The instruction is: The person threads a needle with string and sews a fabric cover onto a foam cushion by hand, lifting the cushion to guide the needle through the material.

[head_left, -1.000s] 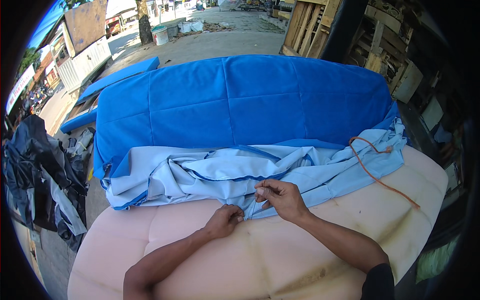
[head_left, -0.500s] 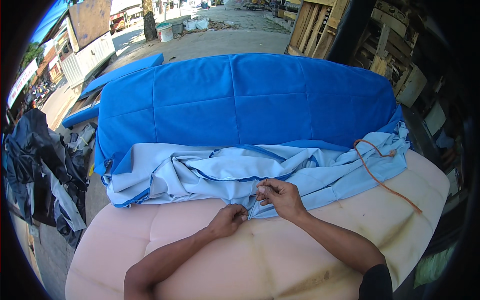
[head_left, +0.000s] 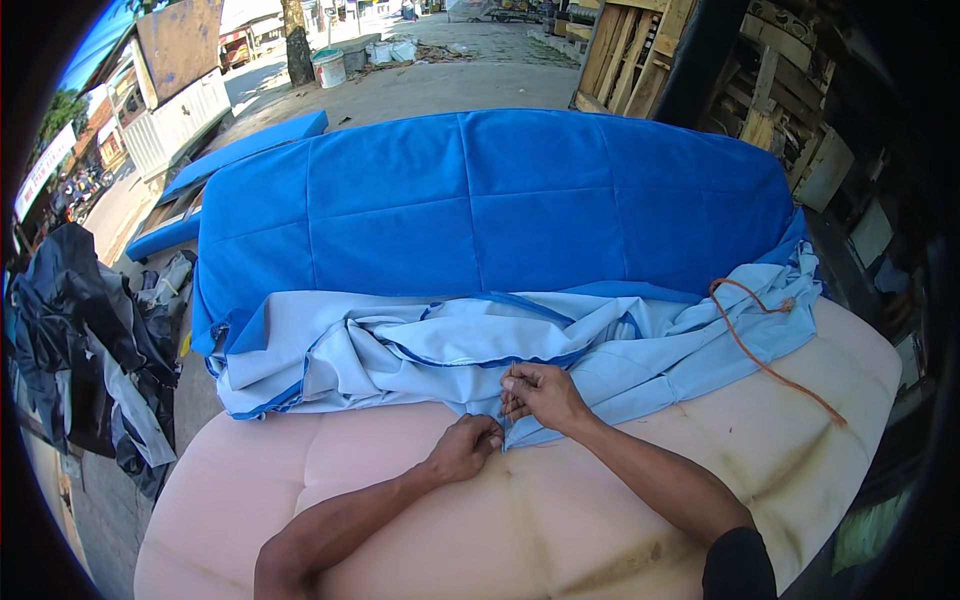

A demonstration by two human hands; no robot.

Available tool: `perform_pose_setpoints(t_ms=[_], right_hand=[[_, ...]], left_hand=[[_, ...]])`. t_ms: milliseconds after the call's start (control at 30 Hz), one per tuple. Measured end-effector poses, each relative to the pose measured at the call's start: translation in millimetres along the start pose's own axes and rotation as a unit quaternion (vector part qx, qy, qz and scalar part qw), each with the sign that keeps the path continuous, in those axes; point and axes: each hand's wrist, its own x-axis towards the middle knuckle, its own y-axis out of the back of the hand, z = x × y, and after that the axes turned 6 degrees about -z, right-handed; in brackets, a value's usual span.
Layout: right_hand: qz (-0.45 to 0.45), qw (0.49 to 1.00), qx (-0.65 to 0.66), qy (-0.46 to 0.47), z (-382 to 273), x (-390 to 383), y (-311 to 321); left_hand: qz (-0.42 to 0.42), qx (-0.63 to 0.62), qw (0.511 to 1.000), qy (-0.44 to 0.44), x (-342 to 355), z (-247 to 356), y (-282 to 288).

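Observation:
A blue fabric cover (head_left: 520, 210) lies over a large padded form, its pale-blue underside (head_left: 450, 340) folded back toward me in loose creases. Below it spreads a thick pinkish foam pad (head_left: 400, 520) with brown stains. At the fold's near edge, my left hand (head_left: 467, 447) is closed, pinching the fabric against the foam. Just above and to the right, my right hand (head_left: 543, 396) is closed in a pinch; a thin strand seems to show at its fingertips, too fine to make out. An orange cord (head_left: 740, 335) lies across the cloth and foam at the right.
A dark crumpled cloth pile (head_left: 85, 350) sits at the left. Long blue padded pieces (head_left: 245, 150) lie behind it. Wooden slatted frames (head_left: 630, 60) stand at the far right, and a white bucket (head_left: 328, 68) stands by a tree trunk (head_left: 297, 40) on the pavement.
My right hand has shifted slightly left, closer above my left hand. The left hand has moved slightly right and down, still pinching the fabric edge.

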Motion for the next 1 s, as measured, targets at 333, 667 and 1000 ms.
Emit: perform_pose_setpoints(t_ms=[333,667,1000], right_hand=[[0.03,0.987,0.133,-0.081,23.1,-5.1,10.4],[-0.004,0.985,0.086,-0.147,27.0,-7.3,0.0],[-0.075,0.99,-0.004,-0.12,25.5,-10.3,3.1]], left_hand=[[0.005,-0.024,1.0,0.007,4.6,-3.5,-7.0],[0.08,-0.004,0.997,-0.017,1.9,11.8,-7.5],[-0.058,0.25,0.954,0.158,-34.0,76.1,-2.3]])
